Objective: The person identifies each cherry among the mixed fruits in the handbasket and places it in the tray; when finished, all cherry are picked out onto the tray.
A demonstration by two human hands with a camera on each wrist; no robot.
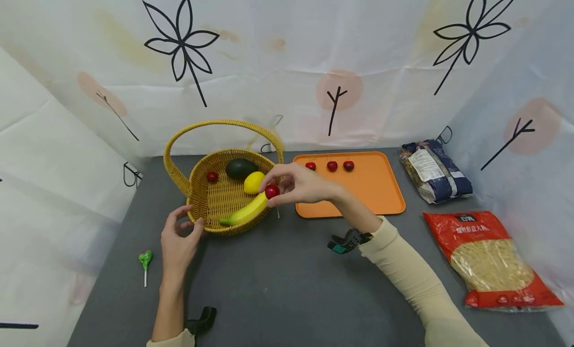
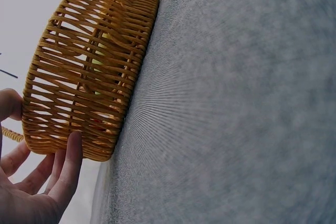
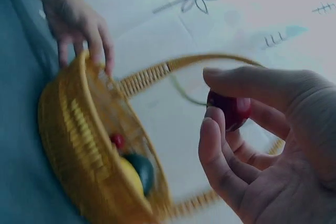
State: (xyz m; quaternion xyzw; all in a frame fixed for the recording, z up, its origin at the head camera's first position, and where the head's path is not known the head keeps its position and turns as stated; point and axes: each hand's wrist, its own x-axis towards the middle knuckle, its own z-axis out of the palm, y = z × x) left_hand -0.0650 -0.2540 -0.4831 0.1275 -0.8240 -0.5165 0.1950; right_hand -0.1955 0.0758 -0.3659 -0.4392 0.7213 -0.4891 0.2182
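A dark red cherry with a thin stem is pinched between the thumb and fingers of my right hand, above the right rim of a yellow wicker basket. The right wrist view shows this cherry close up. My left hand grips the basket's near left rim, with fingertips against the woven wall in the left wrist view. Inside the basket lie a banana, a lemon, a dark green avocado and another cherry. The arched handle stands up.
Right of the basket, an orange tray bears three cherries along its far side. A blue bag and a red pasta bag lie farther right. A green lollipop lies left of my left hand. Printed cloth walls bound the grey table.
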